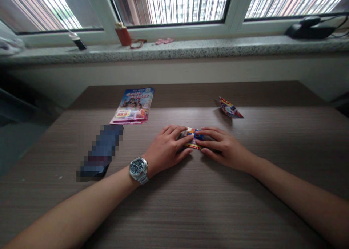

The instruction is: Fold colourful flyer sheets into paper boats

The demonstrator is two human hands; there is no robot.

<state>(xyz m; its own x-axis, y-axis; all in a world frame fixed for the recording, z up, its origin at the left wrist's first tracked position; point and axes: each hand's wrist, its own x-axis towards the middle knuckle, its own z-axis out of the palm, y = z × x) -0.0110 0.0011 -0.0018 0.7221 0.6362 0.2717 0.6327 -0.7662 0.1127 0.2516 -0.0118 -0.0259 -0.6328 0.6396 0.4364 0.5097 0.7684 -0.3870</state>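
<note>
A small piece of folded, brightly printed paper point(194, 145) lies on the table between my two hands. My left hand point(170, 145), with a silver watch point(138, 169) on its wrist, holds down the left part of the paper, and its index finger reaches across it. From the other side, my right hand point(225, 147) keeps the right edge in place with its fingertips, thumb lowest. Fingers cover much of the paper, so its full shape is hidden. Beyond my right hand stands a folded paper piece point(230, 109) with pointed ends and a similar print.
A stack of printed flyers point(135, 105) lies at the back left of the wooden table point(174, 212). Nearer is a dark, pixelated flat object point(102, 150). On the granite windowsill point(196, 50) are a red-brown container point(123, 35), pink pieces point(164, 41) and a black device point(311, 28) with a cable.
</note>
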